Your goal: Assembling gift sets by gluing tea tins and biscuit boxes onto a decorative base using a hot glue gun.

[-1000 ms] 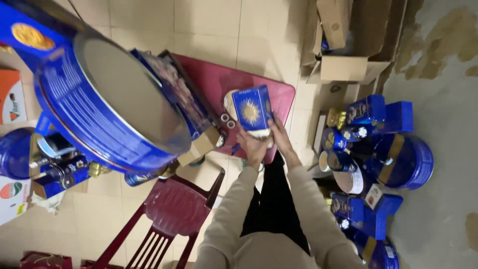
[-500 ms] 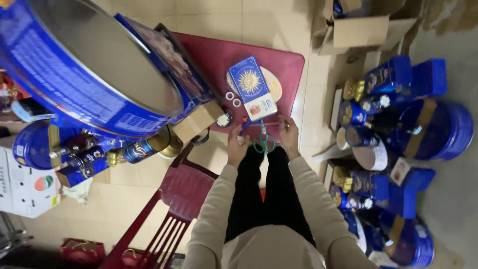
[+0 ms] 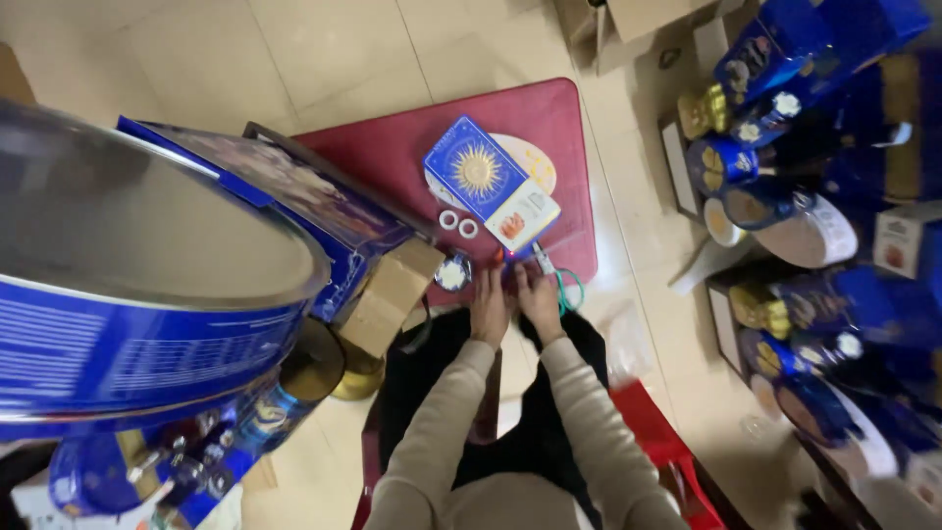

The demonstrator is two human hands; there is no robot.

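— So, what are the hands doing?
— Left hand (image 3: 490,302) and right hand (image 3: 539,299) are pressed side by side at the red table (image 3: 392,147) edge, fingers curled on something small (too blurred to name).
— And the package?
— The blue sun-printed box (image 3: 478,174) lies flat just beyond, white label at its near corner; two white rings (image 3: 458,224) sit beside it.

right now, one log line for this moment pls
left hand: at red table edge | right hand: beside it, near green-handled scissors | blue sun box: flat on table | grip: unclear
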